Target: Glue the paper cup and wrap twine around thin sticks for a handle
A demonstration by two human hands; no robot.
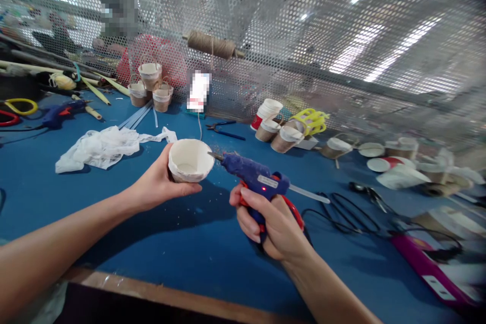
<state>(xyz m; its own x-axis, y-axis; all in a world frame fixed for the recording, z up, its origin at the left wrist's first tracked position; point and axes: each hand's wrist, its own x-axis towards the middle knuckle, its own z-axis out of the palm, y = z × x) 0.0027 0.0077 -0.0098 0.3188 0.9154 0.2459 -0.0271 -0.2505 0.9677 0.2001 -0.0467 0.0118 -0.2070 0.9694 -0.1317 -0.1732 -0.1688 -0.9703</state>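
Note:
My left hand (159, 182) is closed around a small cup lined with white fabric (190, 161), held above the blue table (182, 243) with its mouth tilted towards me. My right hand (271, 223) grips a blue hot glue gun (256, 178) with a red trigger. The gun's metal nozzle touches the cup's right rim. A glue stick pokes out of the back of the gun, and a small red light glows on its side.
White fabric (102, 147) lies at the left. Finished cups (150, 88) stand by the mesh screen (304, 35), with more cups (281, 134), pliers (224, 130), scissors (366, 193) and black cable (341, 215) to the right. A second glue gun (61, 113) lies far left. A person sits behind the mesh.

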